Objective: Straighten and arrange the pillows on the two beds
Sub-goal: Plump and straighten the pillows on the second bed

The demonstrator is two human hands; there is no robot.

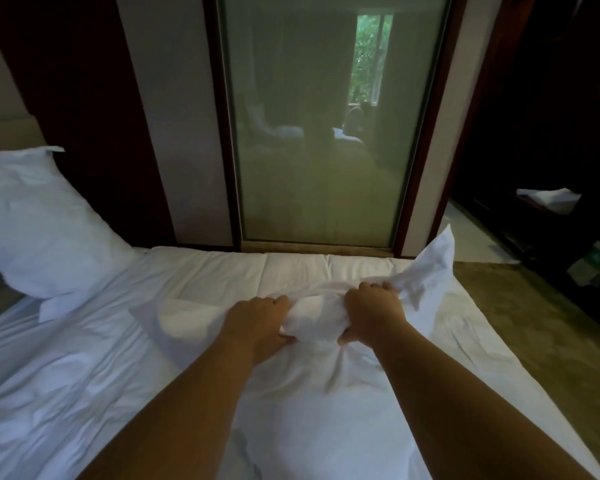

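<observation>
A white pillow (312, 386) lies on the bed (84, 393) in front of me, its far end bunched up. My left hand (260, 323) and my right hand (371, 313) both grip that bunched end, side by side, with a fold of the case (430, 268) sticking up to the right of my right hand. A second white pillow (39, 230) leans at the left, against the headboard (4, 133).
A tall frosted glass panel (326, 133) in a dark wooden frame stands past the bed's far edge. Carpeted floor (520, 317) runs along the right side of the bed. Dark furniture with white cloth (548, 199) on a shelf stands at the far right.
</observation>
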